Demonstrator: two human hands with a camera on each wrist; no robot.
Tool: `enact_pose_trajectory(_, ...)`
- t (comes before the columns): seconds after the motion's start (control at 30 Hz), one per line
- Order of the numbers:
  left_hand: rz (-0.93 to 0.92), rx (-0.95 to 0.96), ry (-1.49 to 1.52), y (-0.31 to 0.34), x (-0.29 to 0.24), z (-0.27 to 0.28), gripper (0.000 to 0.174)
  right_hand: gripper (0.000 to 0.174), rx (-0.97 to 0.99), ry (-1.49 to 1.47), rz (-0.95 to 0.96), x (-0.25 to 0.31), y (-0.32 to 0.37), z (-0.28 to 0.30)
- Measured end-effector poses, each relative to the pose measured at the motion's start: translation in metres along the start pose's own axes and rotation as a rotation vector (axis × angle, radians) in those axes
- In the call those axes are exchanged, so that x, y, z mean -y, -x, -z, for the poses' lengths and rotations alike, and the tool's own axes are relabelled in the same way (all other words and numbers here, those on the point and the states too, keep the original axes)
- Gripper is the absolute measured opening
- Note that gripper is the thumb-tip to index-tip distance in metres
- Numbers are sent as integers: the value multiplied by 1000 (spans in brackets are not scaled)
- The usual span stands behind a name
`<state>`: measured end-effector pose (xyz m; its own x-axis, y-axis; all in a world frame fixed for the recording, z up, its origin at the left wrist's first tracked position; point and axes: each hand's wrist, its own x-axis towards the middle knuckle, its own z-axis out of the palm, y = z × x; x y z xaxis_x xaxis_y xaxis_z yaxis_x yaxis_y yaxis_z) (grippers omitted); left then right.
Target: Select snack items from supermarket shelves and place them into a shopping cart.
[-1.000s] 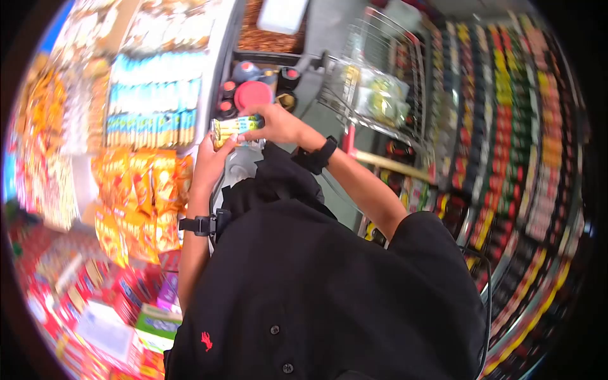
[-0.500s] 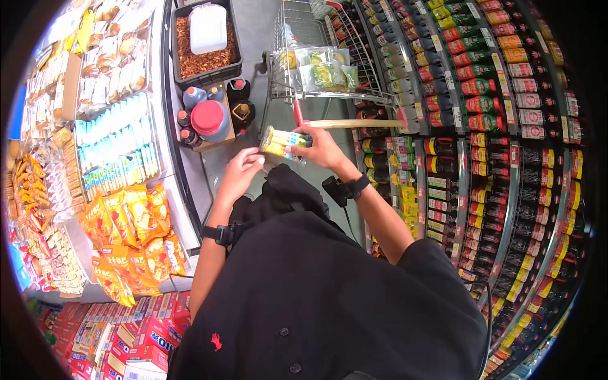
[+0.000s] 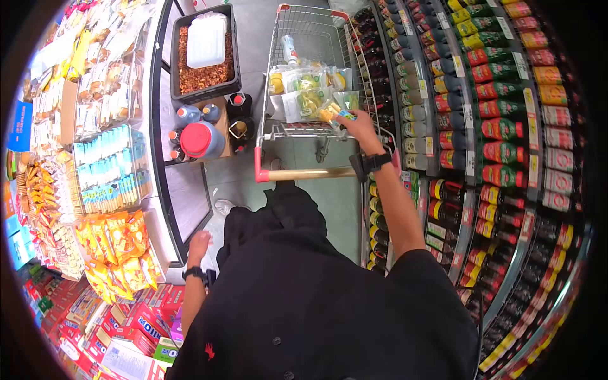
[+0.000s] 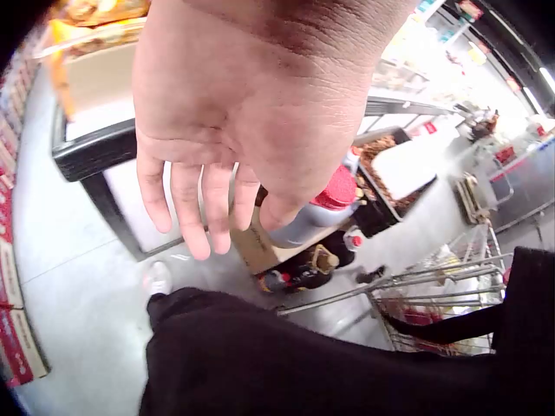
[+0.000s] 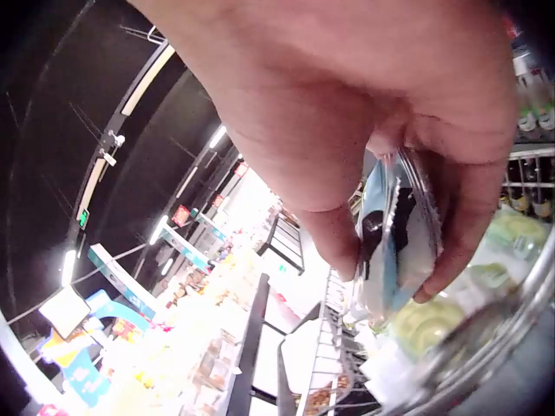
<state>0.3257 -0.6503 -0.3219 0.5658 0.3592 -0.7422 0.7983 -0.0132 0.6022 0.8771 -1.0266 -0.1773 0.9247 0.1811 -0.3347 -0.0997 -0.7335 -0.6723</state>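
A shopping cart (image 3: pixel 304 173) stands before the person, with packets (image 3: pixel 303 95) lying in it. The right hand (image 3: pixel 359 123) holds a snack pack (image 3: pixel 334 114) over the cart's right side. Bottle shelves (image 3: pixel 506 126) line the right, snack displays (image 3: pixel 107 171) the left.

A: Right hand (image 3: pixel 360 125) status?
B: Extended over shopping cart (image 3: pixel 303 31); fingers gripping yellow-blue packet (image 3: pixel 334 114), just above bagged goods (image 3: pixel 303 94).
A: Left hand (image 3: pixel 199 242) status?
B: Hanging low beside hip, near dark edge of display stand (image 3: pixel 170 202); well apart from cart.
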Motion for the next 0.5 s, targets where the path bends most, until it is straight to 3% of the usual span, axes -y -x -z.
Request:
enact_pose_trajectory(0.07, 212, -18, 8, 48, -9, -12, 33, 57, 14, 96, 7, -37, -50, 7)
enact_pose_trajectory(0.17, 232, -29, -14, 102, -9, -28, 35, 52, -3, 284, 68, -70, -108, 14)
enact_pose_trajectory(0.3, 340, -107, -46, 155, 12, -46, 31, 46, 62, 45, -189, -105, -190, 2)
enact_pose_trajectory(0.37, 278, -121, -185, 178, 37, -52, 30, 43, 63, -70, -258, -112, -223, -12)
enact_pose_trajectory(0.43, 65, -110, -516, 203, 74, -56, 29, 41, 88, -96, -280, -95, -241, -17)
enact_pose_trajectory(0.47, -57, -119, -712, 214, 95, -59, 28, 47, 122, -283, -251, -96, -249, -25)
enact_pose_trajectory(0.5, 123, -116, -523, 222, 74, -66, 30, 46, 144, -381, -255, -96, -254, -32)
